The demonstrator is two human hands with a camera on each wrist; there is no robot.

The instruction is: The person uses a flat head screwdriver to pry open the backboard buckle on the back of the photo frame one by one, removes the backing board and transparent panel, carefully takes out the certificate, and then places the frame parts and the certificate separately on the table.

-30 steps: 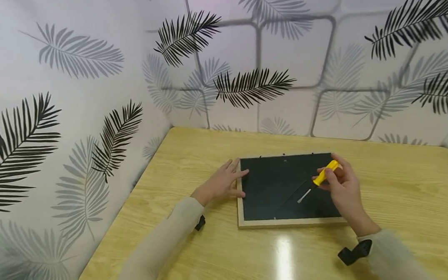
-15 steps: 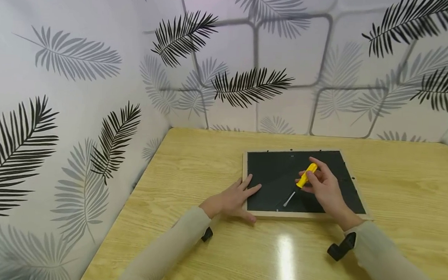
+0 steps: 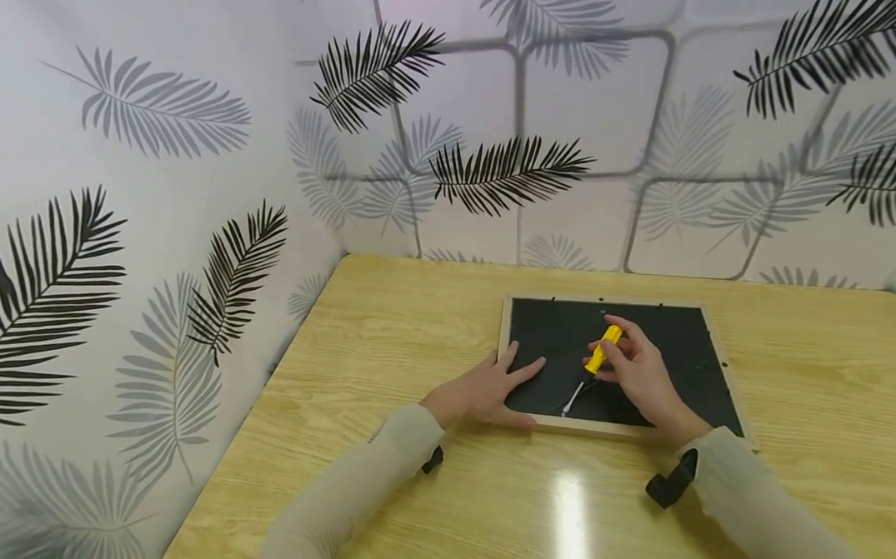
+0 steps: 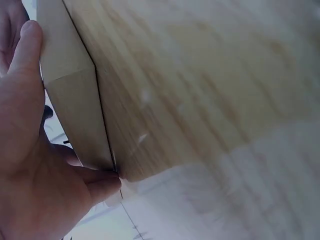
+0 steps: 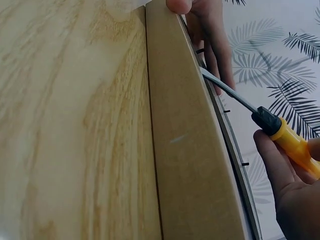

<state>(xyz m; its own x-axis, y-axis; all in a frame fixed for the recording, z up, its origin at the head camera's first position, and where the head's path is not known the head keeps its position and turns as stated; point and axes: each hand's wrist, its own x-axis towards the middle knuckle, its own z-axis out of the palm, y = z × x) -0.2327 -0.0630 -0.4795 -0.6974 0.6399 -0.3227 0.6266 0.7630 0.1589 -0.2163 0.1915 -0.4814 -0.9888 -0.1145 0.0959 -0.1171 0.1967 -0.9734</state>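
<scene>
A picture frame (image 3: 606, 431) with a pale wooden rim lies face down, showing its black backing board (image 3: 678, 331). Small dark tabs (image 5: 245, 164) stick out along the rim. My left hand (image 3: 484, 388) rests over the near left corner, fingers spread onto the backing, thumb along the near side. In the left wrist view, fingers (image 4: 100, 182) touch the frame's side down at the table. My right hand (image 3: 642, 375) grips a flat-tipped screwdriver (image 3: 604, 346) by its yellow handle, pointing down and toward the near edge. Its tip meets the inner edge of the rim in the right wrist view.
The frame lies on a light wood table (image 3: 386, 310). Behind and to the left stand walls (image 3: 465, 230) with a feather pattern. Each wrist carries a black camera mount (image 3: 670, 481).
The frame has shifted right and squared up. My left hand has slid right, down to its near corner. My right hand has brought the screwdriver left, its tip down to the near rim.
</scene>
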